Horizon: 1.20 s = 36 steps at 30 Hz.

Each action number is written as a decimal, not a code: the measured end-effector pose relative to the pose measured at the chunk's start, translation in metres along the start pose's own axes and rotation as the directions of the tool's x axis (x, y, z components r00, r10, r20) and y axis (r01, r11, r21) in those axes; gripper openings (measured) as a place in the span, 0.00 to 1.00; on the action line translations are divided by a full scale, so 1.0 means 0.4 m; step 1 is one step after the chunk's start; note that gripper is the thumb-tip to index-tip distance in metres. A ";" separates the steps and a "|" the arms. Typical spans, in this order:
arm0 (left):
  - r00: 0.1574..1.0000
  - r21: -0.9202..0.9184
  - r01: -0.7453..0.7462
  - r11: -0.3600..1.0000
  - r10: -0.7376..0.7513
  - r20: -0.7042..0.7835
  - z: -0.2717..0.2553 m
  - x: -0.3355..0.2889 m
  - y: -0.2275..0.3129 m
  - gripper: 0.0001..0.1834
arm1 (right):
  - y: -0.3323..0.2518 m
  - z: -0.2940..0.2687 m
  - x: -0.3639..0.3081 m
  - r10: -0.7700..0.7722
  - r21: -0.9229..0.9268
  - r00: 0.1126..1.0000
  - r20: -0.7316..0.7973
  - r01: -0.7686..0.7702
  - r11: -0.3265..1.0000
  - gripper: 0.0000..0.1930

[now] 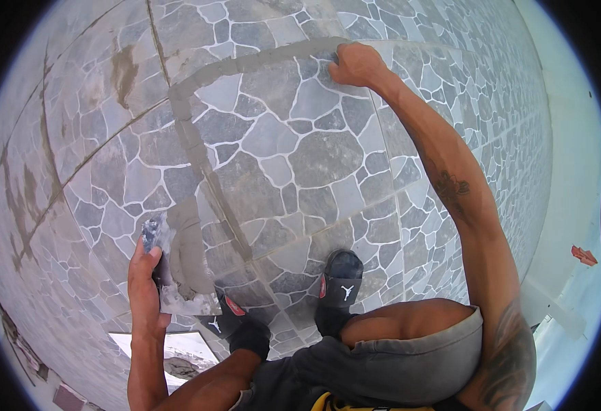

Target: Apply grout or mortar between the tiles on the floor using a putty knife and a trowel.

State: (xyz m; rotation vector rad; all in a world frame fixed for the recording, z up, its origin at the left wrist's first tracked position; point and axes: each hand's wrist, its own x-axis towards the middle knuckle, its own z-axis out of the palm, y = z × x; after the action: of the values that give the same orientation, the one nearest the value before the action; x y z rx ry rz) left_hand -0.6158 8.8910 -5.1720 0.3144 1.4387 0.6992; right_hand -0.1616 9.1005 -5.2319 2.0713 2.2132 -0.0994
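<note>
My left hand [144,284] grips a flat rectangular trowel [205,303], its thumb pressed on the near side. A thick strip of wet grey mortar [189,250] lies on the blade. Far forward, my right hand [359,65] is closed in a fist against the tiles, at the right end of a smeared mortar band [259,61]. Whatever its fingers hold is hidden. From there the band follows the tile joint left to a corner, then turns down toward my feet. The stone-patterned tile [293,137] inside this corner has white vein lines.
My feet in black slides [343,274] stand on the tiles just below the band. A white rectangular container [126,342] with a grey lump in it sits by my left leg. Brown stains [124,72] mark the tiles at the left. A pale wall [574,137] rises at the right.
</note>
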 end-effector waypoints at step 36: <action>0.931 -0.292 0.049 0.955 0.062 0.360 -0.248 -0.267 0.069 0.18 | -0.780 -0.546 -0.703 -0.463 0.774 0.880 0.105 0.220 0.594 0.31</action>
State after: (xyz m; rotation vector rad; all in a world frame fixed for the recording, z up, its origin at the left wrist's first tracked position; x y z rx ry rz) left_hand -0.7165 8.8266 -5.0845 0.2009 0.9617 0.8038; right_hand -0.4624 8.8276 -4.9885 1.6303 2.5753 -1.4987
